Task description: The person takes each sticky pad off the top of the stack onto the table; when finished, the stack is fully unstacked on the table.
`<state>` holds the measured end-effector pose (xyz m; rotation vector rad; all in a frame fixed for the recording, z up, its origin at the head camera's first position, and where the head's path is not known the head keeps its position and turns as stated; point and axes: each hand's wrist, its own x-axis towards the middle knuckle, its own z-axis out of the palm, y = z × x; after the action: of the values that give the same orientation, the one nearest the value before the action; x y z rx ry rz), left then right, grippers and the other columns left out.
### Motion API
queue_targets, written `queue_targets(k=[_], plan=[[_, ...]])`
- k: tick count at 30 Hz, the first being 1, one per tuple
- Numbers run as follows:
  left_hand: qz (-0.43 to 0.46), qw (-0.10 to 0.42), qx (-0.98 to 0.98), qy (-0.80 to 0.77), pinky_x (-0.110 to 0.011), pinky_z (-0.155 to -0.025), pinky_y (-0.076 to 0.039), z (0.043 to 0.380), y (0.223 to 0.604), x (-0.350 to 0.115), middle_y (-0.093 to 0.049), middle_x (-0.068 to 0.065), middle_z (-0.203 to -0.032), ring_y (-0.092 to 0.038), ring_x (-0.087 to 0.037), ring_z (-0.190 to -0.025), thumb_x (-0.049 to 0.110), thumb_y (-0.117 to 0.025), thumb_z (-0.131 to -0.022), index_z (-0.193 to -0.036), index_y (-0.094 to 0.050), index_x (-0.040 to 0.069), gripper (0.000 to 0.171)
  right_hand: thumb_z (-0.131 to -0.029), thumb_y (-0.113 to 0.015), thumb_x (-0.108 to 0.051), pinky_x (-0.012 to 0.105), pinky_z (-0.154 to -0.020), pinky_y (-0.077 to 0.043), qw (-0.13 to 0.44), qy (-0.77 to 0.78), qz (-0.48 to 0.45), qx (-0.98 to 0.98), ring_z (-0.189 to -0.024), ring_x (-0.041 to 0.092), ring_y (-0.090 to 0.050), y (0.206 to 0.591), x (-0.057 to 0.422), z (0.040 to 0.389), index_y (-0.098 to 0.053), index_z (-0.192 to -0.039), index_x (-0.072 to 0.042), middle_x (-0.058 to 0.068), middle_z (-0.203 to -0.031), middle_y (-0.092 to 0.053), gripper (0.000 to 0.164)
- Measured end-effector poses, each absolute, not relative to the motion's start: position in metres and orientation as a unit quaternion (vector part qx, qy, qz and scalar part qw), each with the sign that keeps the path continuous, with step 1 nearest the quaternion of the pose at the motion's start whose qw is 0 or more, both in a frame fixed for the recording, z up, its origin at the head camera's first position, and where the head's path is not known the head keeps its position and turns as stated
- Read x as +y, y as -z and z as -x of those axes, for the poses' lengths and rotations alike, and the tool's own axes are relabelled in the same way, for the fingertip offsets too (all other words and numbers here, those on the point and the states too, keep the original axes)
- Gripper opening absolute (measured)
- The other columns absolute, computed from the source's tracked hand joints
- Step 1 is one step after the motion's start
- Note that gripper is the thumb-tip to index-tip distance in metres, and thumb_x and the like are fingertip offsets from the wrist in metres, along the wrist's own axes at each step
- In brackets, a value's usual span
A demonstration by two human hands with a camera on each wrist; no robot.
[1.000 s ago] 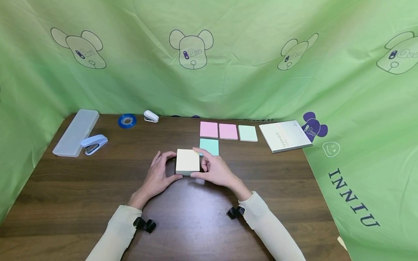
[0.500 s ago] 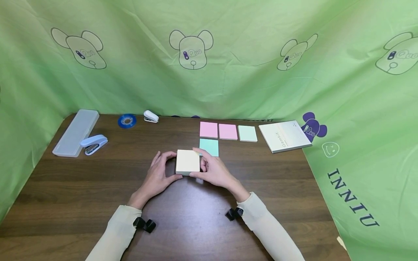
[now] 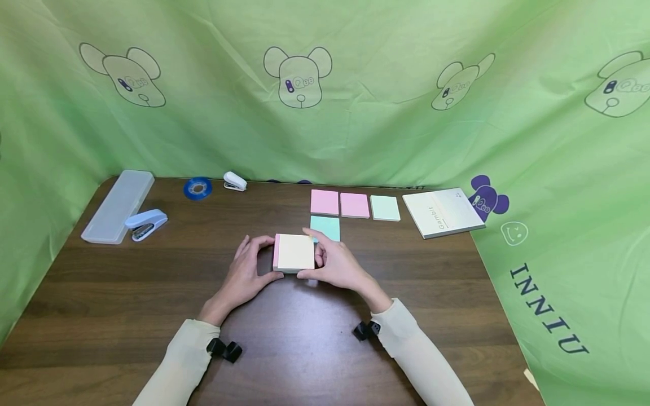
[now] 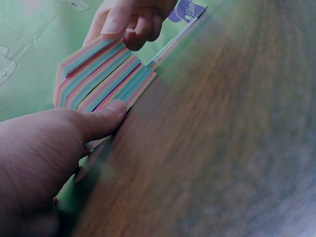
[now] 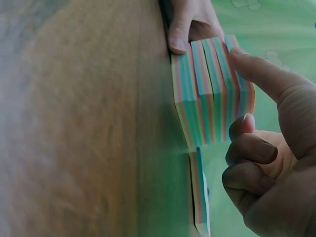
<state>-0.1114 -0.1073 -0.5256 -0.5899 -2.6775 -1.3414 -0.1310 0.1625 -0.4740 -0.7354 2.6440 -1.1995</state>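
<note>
A thick stack of sticky notes point(image 3: 284, 269) stands on the table between both hands, its sides striped in several colours in the left wrist view point(image 4: 106, 79). On top lies a pale yellow sticky note pad point(image 3: 296, 252), shifted right so that a pink strip shows along the left edge. The left hand point(image 3: 245, 268) holds the stack from the left, with the thumb at its near corner. From the right, the right hand point(image 3: 335, 261) pinches the top pad between thumb and index finger; its other fingers are curled, as the right wrist view shows.
Behind the stack lie a teal pad point(image 3: 325, 226), two pink pads point(image 3: 324, 202) and a mint pad point(image 3: 385, 208). A white book point(image 3: 443, 212) is at the right. Left are a case point(image 3: 118, 208), blue stapler point(image 3: 146, 224), blue tape roll point(image 3: 197, 188) and white stapler point(image 3: 235, 181).
The top yellow pad has slid slightly right with the right hand, uncovering a pink strip at the stack's left edge. The left hand has stayed in place.
</note>
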Motion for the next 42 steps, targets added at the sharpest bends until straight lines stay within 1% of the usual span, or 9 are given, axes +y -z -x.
queue_targets(k=[5, 15, 27, 34, 42], plan=[[0.193, 0.044, -0.878, 0.436, -0.059, -0.139, -0.010, 0.111, 0.525, -0.108, -0.064, -0.018, -0.148, -0.058, -0.037, -0.144, 0.009, -0.101, -0.081, -0.149, -0.050, 0.004, 0.085, -0.087, -0.098, -0.025, 0.023, -0.066, -0.044, 0.082, 0.388, 0.247, 0.884, -0.067, 0.004, -0.050, 0.474, 0.160, 0.131, -0.052, -0.163, -0.004, -0.005, -0.077, -0.057, 0.091], [0.195, 0.047, -0.877, 0.437, -0.059, -0.139, -0.011, 0.111, 0.526, -0.108, -0.064, -0.018, -0.148, -0.058, -0.037, -0.144, 0.009, -0.101, -0.081, -0.148, -0.051, 0.003, 0.085, -0.081, -0.102, -0.022, 0.023, -0.065, -0.045, 0.073, 0.383, 0.247, 0.887, -0.067, 0.005, -0.051, 0.470, 0.166, 0.130, -0.059, -0.155, -0.007, -0.006, -0.075, -0.057, 0.088], [0.196, 0.048, -0.876, 0.438, -0.059, -0.139, -0.011, 0.112, 0.527, -0.108, -0.064, -0.018, -0.147, -0.059, -0.037, -0.143, 0.010, -0.101, -0.080, -0.148, -0.051, 0.003, 0.085, -0.080, -0.102, -0.021, 0.023, -0.064, -0.043, 0.057, 0.367, 0.251, 0.894, -0.065, 0.004, -0.050, 0.470, 0.173, 0.130, -0.061, -0.151, -0.008, -0.008, -0.073, -0.056, 0.082], [0.194, 0.048, -0.877, 0.437, -0.059, -0.139, -0.011, 0.111, 0.527, -0.108, -0.064, -0.018, -0.147, -0.059, -0.037, -0.143, 0.010, -0.102, -0.080, -0.148, -0.050, 0.004, 0.085, -0.080, -0.101, -0.020, 0.023, -0.063, -0.044, 0.061, 0.360, 0.256, 0.895, -0.064, 0.003, -0.050, 0.469, 0.178, 0.130, -0.062, -0.147, -0.009, -0.009, -0.072, -0.058, 0.078], [0.198, 0.051, -0.877, 0.436, -0.059, -0.139, -0.012, 0.112, 0.527, -0.108, -0.064, -0.019, -0.147, -0.059, -0.037, -0.143, 0.010, -0.102, -0.080, -0.148, -0.050, 0.003, 0.085, -0.078, -0.102, -0.018, 0.022, -0.062, -0.043, 0.056, 0.365, 0.250, 0.895, -0.065, 0.004, -0.050, 0.471, 0.184, 0.129, -0.063, -0.143, -0.009, -0.008, -0.073, -0.056, 0.077]])
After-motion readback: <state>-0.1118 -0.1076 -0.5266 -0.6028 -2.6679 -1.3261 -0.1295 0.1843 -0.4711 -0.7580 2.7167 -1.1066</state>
